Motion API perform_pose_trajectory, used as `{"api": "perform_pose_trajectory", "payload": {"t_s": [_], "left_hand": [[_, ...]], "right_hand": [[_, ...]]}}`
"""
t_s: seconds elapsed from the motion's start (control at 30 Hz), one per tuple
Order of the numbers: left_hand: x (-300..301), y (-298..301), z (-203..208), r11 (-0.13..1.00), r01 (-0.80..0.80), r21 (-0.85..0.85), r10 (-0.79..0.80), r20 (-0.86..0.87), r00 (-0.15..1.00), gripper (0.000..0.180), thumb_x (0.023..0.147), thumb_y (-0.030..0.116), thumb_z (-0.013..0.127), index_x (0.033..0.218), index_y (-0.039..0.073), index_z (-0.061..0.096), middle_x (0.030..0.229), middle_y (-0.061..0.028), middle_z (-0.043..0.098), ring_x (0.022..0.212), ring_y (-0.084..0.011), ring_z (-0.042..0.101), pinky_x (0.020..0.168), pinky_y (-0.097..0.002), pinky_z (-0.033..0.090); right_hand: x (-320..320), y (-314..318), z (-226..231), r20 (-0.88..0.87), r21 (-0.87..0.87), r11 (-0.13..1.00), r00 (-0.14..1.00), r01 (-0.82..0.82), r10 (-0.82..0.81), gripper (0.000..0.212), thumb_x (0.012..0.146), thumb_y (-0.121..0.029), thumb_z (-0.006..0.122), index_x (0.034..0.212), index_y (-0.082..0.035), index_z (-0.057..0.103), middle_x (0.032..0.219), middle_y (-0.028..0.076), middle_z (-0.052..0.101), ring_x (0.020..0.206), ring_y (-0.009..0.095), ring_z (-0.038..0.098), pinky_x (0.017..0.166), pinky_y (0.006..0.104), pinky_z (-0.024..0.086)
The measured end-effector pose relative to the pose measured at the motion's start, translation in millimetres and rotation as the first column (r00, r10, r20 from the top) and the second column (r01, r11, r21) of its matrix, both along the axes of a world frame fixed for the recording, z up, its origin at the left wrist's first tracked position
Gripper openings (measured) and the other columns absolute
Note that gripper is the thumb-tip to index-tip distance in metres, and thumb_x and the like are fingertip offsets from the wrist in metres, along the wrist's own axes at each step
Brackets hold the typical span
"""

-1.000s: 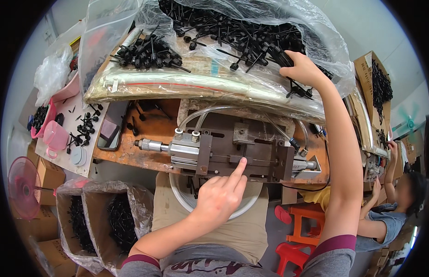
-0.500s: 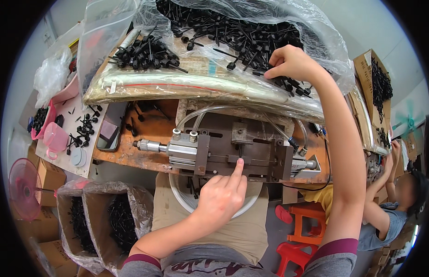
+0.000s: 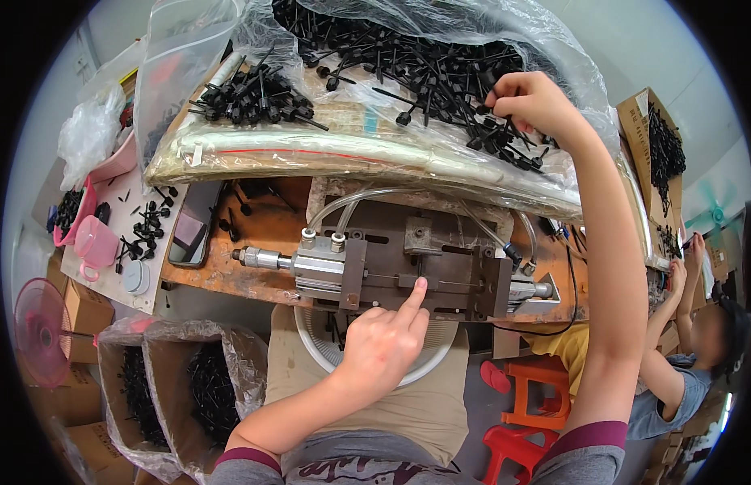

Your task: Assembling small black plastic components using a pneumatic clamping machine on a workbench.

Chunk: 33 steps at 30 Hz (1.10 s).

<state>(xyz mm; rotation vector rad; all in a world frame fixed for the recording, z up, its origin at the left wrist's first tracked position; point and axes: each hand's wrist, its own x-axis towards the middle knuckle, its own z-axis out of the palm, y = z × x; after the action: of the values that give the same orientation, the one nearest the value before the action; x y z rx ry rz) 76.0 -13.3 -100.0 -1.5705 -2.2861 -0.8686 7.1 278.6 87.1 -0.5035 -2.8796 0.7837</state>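
Note:
My left hand (image 3: 383, 343) points its index finger onto a small dark block (image 3: 417, 280) in the middle of a metal clamping fixture (image 3: 452, 271). Its other fingers are curled, with nothing seen in them. Above, my right hand (image 3: 533, 105) reaches into a heap of black plastic pieces with thin stems (image 3: 440, 69). The thumb and fingers there are bent together at the heap's right side, and what lies between the fingertips is hidden. A silver air cylinder (image 3: 319, 271) with clear hoses forms the fixture's left end.
A white basket (image 3: 311, 343) sits under the fixture, by my lap. Plastic-lined boxes (image 3: 169, 388) of black parts stand lower left. A phone (image 3: 196, 222) lies left of the fixture. Orange and red stools (image 3: 537, 388) are at right, near another person (image 3: 686, 364).
My right hand has shifted a little to the right over the heap, its fingers drawing in more. My left index finger stays on the block.

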Motion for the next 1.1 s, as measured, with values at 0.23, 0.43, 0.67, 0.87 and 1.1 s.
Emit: {"api": "perform_pose_trajectory", "payload": {"t_s": [0.23, 0.43, 0.67, 0.87, 1.1], "left_hand": [[-3, 0, 2, 0.999, 0.029, 0.028, -0.03, 0.039, 0.999, 0.02, 0.068, 0.011, 0.077, 0.084, 0.006, 0.068, 0.122, -0.0147, 0.065, 0.057, -0.0196, 0.062, 0.057, -0.0291, 0.05], [-5, -3, 7, 0.997, 0.046, 0.069, -0.053, 0.111, 0.992, 0.026, 0.071, 0.015, 0.079, 0.093, 0.005, 0.069, 0.12, -0.0138, 0.066, 0.062, -0.0194, 0.065, 0.058, -0.0277, 0.05], [-11, -25, 51, 0.9, -0.033, 0.436, -0.278, 0.629, 0.726, 0.058, 0.072, 0.009, 0.083, 0.125, 0.003, 0.062, 0.118, -0.0137, 0.066, 0.085, -0.0165, 0.067, 0.074, -0.0277, 0.057], [-11, -32, 58, 0.881, 0.167, 0.443, -0.414, 0.551, 0.725, 0.041, 0.064, 0.002, 0.083, 0.105, 0.006, 0.074, 0.09, -0.0096, 0.071, 0.078, -0.018, 0.068, 0.067, -0.0273, 0.056], [-3, -24, 30, 0.96, 0.103, 0.261, -0.186, 0.316, 0.93, 0.033, 0.063, 0.003, 0.08, 0.095, 0.003, 0.072, 0.113, -0.0103, 0.067, 0.092, -0.0226, 0.064, 0.076, -0.0321, 0.055]], "right_hand": [[25, 33, 3, -0.314, -0.381, 0.924, 0.937, 0.024, -0.154, 0.023, 0.092, -0.017, 0.064, 0.107, 0.001, 0.063, 0.092, 0.003, 0.064, 0.075, 0.005, 0.06, 0.069, 0.0184, 0.049], [65, -8, -4, -0.503, -0.597, 0.776, 0.849, -0.205, -0.162, 0.024, 0.091, -0.018, 0.067, 0.104, 0.001, 0.061, 0.088, 0.006, 0.064, 0.066, 0.006, 0.057, 0.061, 0.0185, 0.047], [136, -97, -57, -0.171, -0.82, 0.562, 0.983, -0.104, -0.067, 0.013, 0.088, -0.012, 0.067, 0.094, -0.002, 0.061, 0.082, 0.007, 0.066, 0.052, 0.005, 0.055, 0.045, 0.0183, 0.041], [159, -124, -92, -0.104, -0.933, 0.349, 0.994, -0.085, -0.035, 0.023, 0.089, -0.005, 0.065, 0.109, -0.001, 0.056, 0.088, 0.006, 0.064, 0.057, 0.006, 0.056, 0.049, 0.0187, 0.04], [171, -116, -110, -0.229, -0.925, 0.367, 0.911, -0.094, -0.344, 0.025, 0.09, -0.002, 0.063, 0.113, 0.002, 0.054, 0.091, 0.011, 0.064, 0.061, 0.01, 0.057, 0.053, 0.0215, 0.044]]}}
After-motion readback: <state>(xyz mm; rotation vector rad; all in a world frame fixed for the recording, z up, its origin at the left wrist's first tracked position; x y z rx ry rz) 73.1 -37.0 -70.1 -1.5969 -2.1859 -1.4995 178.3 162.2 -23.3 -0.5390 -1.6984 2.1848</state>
